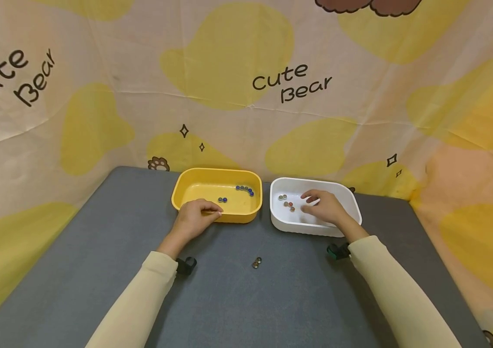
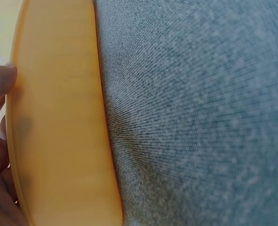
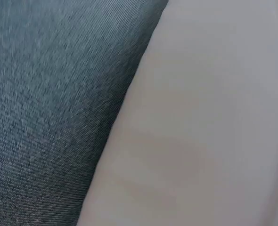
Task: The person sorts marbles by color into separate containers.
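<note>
My left hand [image 1: 195, 218] is over the front rim of a yellow basin [image 1: 217, 218], its thumb and index fingertips close together. Whether a marble lies between them is hidden. Seen from the left wrist, the thumb [image 2: 1, 81] is at the rim and the other fingers are partly behind the wall. Blue marbles [image 1: 223, 200] lie in that basin near the hand, and several more marbles [image 1: 244, 189] line its right side. My right hand [image 1: 326, 208] hovers in a white basin [image 1: 307, 228], thumb and fingers apart, holding nothing visible. Reddish marbles [image 1: 289, 204] and pale marbles [image 1: 282, 197] lie left of its fingertips.
A small cluster of marbles [image 1: 257, 262] lies on the grey tabletop [image 1: 246, 309] in front of the basins. The basins stand side by side with a narrow gap between them. Behind the table hangs a patterned cloth [image 1: 229, 58].
</note>
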{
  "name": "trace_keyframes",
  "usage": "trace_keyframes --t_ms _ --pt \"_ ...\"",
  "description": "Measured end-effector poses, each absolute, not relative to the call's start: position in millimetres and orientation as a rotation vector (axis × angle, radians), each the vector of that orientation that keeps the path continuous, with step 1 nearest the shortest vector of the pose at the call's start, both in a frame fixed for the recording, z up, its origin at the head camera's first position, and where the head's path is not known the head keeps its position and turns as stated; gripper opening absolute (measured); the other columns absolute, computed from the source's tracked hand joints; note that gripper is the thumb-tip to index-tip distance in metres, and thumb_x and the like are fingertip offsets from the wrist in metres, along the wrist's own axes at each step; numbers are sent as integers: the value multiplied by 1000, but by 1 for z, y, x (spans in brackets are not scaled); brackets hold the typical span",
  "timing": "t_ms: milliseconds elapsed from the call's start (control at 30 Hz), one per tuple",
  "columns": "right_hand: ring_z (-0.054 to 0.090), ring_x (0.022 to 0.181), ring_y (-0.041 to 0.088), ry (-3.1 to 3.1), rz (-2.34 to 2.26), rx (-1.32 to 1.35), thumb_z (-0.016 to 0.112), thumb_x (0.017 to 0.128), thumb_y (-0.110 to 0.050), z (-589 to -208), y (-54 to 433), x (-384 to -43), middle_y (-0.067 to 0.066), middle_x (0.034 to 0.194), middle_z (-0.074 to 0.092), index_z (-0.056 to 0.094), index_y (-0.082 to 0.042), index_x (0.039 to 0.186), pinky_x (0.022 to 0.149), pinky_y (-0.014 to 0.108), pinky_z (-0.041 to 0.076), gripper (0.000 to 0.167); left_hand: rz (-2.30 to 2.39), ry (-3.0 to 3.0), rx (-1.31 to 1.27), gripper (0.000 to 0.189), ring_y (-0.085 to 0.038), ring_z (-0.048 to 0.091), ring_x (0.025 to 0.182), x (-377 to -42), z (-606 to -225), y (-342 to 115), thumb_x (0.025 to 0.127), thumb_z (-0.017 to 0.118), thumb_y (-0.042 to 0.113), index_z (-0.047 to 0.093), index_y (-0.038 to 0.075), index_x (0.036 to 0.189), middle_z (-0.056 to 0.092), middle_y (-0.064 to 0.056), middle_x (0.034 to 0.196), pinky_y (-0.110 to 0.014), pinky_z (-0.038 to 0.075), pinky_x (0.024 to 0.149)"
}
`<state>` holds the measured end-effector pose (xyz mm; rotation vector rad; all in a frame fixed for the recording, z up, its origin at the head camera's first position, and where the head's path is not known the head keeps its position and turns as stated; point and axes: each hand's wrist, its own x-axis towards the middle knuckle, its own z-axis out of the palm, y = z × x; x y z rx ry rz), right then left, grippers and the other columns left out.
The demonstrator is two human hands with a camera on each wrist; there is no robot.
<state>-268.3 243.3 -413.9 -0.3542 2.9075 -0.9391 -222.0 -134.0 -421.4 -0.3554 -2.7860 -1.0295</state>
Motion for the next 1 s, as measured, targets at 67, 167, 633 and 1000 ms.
trace_keyframes --t_ms 67,167,633,1000 --pt "67 95 34 2911 -950 -373 69 84 -25 -411 242 -264 19 109 69 67 -9 115 81 46 53 34 -1032 -2789 -355 12 -19 66 95 -222 -421 -134 83 75 29 78 21 92 73 1 96 -40 49 89" --pt "68 94 33 2918 -966 -394 69 84 -24 -406 241 -258 18 109 70 67 -9 115 82 46 53 34 -1036 -2790 -354 12 -19 66 95 -222 -422 -135 83 75 29 78 21 92 73 1 97 -40 49 90" --pt "67 91 31 2902 -1124 -448 72 84 -23 -391 234 -229 15 107 70 66 -9 115 79 39 53 34 -1030 -2779 -361 12 -19 66 96 -225 -423 -135 83 76 30 78 21 91 74 1 96 -39 50 90" --pt "66 91 28 2920 -1158 -519 72 82 -20 -385 226 -208 14 106 70 67 -14 110 82 45 53 29 -1032 -2779 -366 11 -19 66 96 -225 -424 -135 83 76 29 78 21 91 74 1 96 -40 49 90"
